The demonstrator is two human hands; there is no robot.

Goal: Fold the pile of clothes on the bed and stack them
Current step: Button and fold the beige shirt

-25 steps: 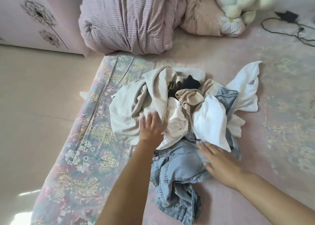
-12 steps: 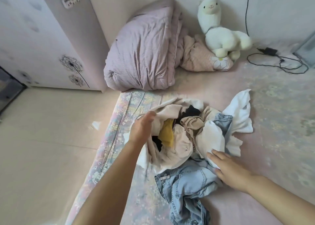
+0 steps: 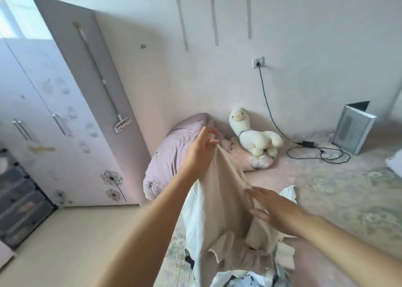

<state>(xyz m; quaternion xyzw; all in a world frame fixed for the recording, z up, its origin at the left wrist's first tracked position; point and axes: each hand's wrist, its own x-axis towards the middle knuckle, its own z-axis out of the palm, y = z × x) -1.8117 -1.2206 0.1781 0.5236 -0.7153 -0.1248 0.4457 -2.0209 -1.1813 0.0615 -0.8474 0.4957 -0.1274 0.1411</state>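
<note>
My left hand point(image 3: 201, 148) is raised and pinches the top of a cream garment point(image 3: 219, 217), which hangs down long in front of me. My right hand point(image 3: 273, 208) is flat, fingers straight, and touches the hanging cloth from the right side. Below the garment lies what shows of the pile of clothes point(image 3: 243, 278), with white and pale pieces at the bottom edge of the view. The pile sits on the pink bed sheet point(image 3: 326, 188).
A rolled lilac duvet point(image 3: 171, 156), a pink pillow point(image 3: 252, 159) and a white plush alpaca point(image 3: 252, 134) lie against the wall. A black cable and charger point(image 3: 313, 147) trail from the socket. A white box point(image 3: 353, 130) stands far right. A wardrobe point(image 3: 65, 104) stands left.
My left hand lifted the cream garment high out of the pile. My right hand left the jeans and came up against the hanging cloth. My view tilted upward toward the wall.
</note>
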